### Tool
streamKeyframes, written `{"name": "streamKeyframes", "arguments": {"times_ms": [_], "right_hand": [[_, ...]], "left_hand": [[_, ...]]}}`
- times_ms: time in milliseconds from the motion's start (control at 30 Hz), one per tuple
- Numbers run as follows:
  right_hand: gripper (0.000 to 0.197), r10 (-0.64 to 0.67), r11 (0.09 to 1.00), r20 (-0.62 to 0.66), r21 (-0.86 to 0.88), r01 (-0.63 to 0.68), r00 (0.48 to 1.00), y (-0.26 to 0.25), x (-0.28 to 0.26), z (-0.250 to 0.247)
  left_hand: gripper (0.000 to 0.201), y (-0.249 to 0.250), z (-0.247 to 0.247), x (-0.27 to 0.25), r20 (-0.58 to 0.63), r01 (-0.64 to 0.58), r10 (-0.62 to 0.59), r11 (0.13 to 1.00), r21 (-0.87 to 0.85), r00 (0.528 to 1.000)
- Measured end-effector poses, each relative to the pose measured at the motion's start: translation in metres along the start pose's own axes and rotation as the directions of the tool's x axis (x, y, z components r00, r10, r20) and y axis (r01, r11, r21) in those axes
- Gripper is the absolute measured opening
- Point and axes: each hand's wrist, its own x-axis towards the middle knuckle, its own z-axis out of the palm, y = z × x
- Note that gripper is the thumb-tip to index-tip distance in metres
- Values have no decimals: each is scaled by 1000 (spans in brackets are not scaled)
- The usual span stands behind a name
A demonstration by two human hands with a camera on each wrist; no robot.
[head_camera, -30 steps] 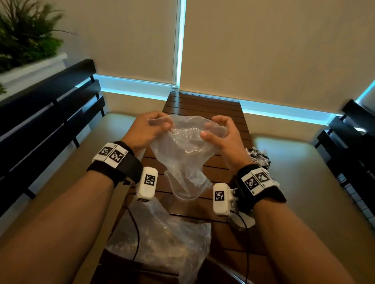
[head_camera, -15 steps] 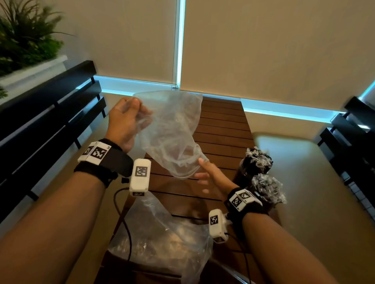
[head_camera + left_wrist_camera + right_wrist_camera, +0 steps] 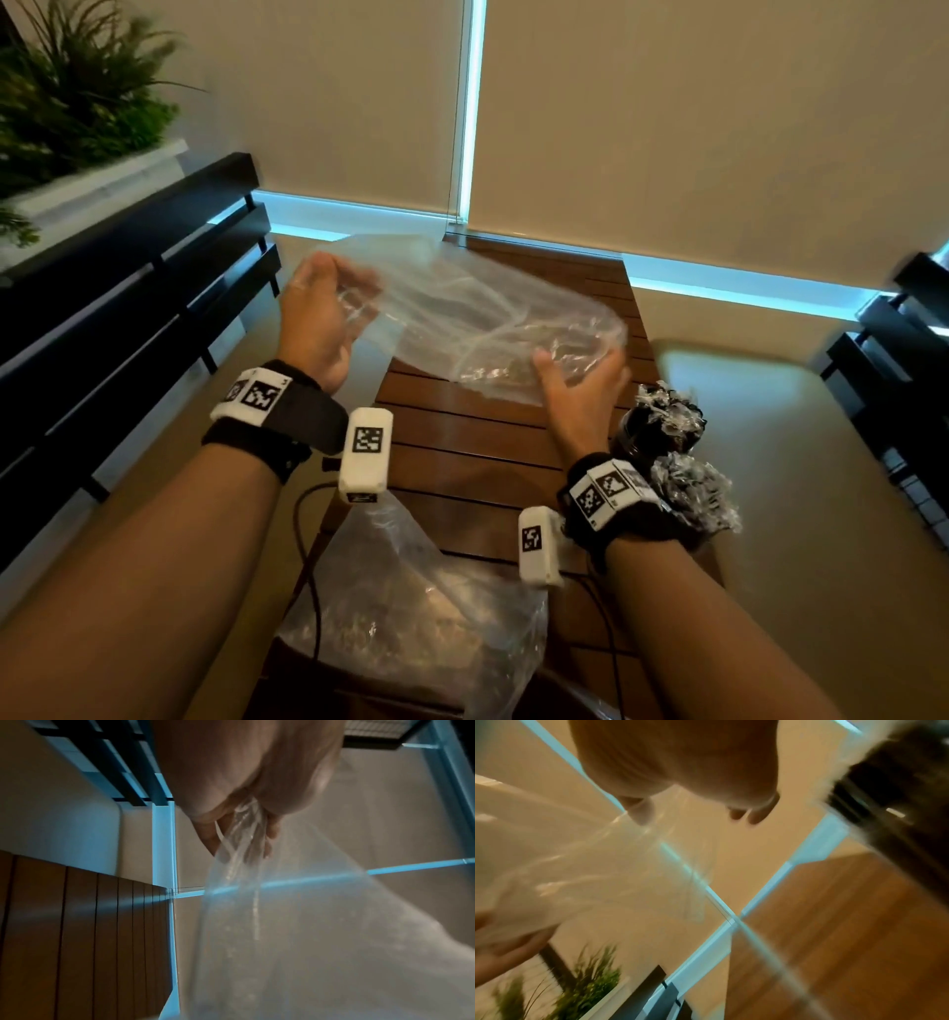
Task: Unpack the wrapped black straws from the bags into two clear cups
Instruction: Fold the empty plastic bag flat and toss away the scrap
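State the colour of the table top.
Reddish-brown wooden slats, on the table; the head view shows it best.

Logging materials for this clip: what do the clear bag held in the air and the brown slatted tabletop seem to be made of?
The clear crinkled bag, gripped by the left hand with the right hand at its far end, looks like thin, soft plastic film: see-through, wrinkled, with glossy glints. The brown slatted tabletop looks like wood or a wood-look finish with a smooth sheen: parallel planks with dark gaps.
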Motion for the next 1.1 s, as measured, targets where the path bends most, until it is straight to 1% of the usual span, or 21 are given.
{"name": "streamKeyframes", "arguments": {"times_ms": [67,100,167,233,300,333,400,433,467,533,567,600,633,700,733,833,867,933,1000,1033,1100], "right_hand": [[103,-250,955,-178,-208,211,952,-34,3,-10],[111,-306,930,-229,-280,238,924,-46,6,-14],[117,-338,898,-258,-378,228,905,-59,11,-18],[118,-396,845,-232,-471,254,888,-58,9,-19],[111,-478,802,-240,-511,309,845,-53,5,-18],[103,-483,813,-270,-490,313,833,-51,5,-18],[88,-431,870,-329,-400,290,840,-51,5,-16],[88,-434,879,-313,-354,320,845,-51,4,-15],[92,-487,857,-238,-314,408,840,-53,1,-13],[110,-603,773,54,-211,599,796,-58,-8,-5],[113,-585,776,198,-148,614,787,-62,-12,0],[107,-515,824,295,-89,560,804,-63,-13,6],[89,-411,896,346,-18,444,843,-61,-12,10],[34,-256,967,369,104,234,893,-50,-4,16],[13,-222,974,355,129,187,908,-45,0,15],[9,-111,959,254,282,36,961,-38,6,8],[7,-42,918,206,395,-44,978,-38,10,5],[7,59,816,193,556,-159,979,-37,14,-1],[12,29,856,228,496,-142,973,-36,14,-3],[12,-12,884,248,456,-105,969,-37,11,-4],[16,-64,881,294,465,-84,954,-40,8,-5]], "left_hand": [[23,3,7,-1,22,-45,43,996,72,999],[23,5,8,1,26,-66,63,992,106,998],[21,7,8,7,-1,-107,109,979,175,994],[22,10,7,12,-81,-123,148,960,251,986],[23,15,11,12,-123,-140,187,938,317,975],[24,17,12,11,-136,-154,212,925,349,968],[27,18,11,9,-150,-203,281,896,396,948],[30,19,11,9,-136,-243,329,869,431,934],[34,19,11,8,-107,-287,383,824,488,917],[41,15,15,4,-18,-368,476,705,606,880],[41,12,18,0,29,-403,505,652,642,863],[40,8,22,-5,71,-434,524,614,660,849],[40,4,26,-9,105,-458,528,600,656,843],[42,-4,28,-14,143,-480,513,618,623,846],[43,-8,25,-15,157,-487,513,609,626,844],[47,-19,10,-19,259,-536,523,493,686,812],[48,-23,4,-22,287,-549,521,464,695,804],[44,-32,-4,-22,303,-546,504,454,704,809],[41,-37,-7,-20,292,-492,418,526,694,860],[51,-38,-5,-20,304,-456,346,565,688,888],[85,-37,-1,-22,342,-361,168,671,647,925]]}}
